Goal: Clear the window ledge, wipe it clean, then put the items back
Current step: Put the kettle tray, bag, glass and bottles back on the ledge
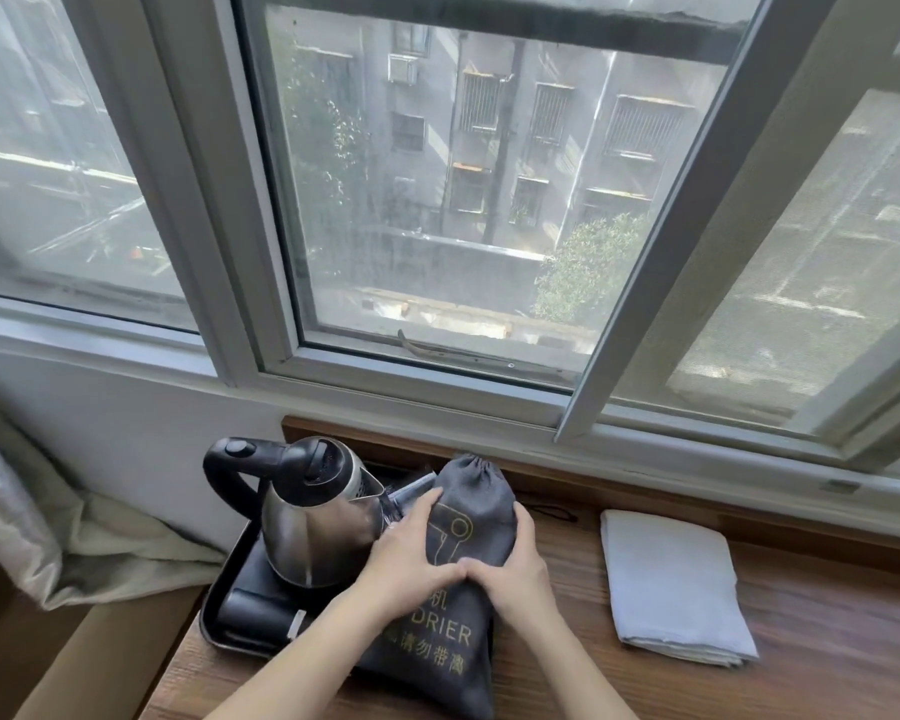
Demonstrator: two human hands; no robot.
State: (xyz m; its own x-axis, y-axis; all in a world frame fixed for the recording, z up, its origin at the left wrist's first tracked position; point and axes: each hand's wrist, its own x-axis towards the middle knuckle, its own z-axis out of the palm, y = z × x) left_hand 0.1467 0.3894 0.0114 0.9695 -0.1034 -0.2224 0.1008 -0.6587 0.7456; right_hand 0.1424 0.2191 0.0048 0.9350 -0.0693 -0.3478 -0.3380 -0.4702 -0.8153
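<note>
A dark grey drawstring hair-drier bag [468, 517] with gold print lies on the wooden window ledge [827, 641], partly over a black tray [214, 615]. My left hand [406, 553] grips its left side and my right hand [510, 569] grips its right side, thumbs meeting on its front. A steel electric kettle [313, 532] with a black handle stands on the tray just left of the bag. A folded white cloth [671, 584] lies on the ledge to the right.
A dark cylinder [255, 610] lies at the tray's front. A clear wrapped item [401, 498] sits between kettle and bag. The sliding window frame [437, 402] runs along the back. A curtain [27, 511] hangs at the left over a lower surface.
</note>
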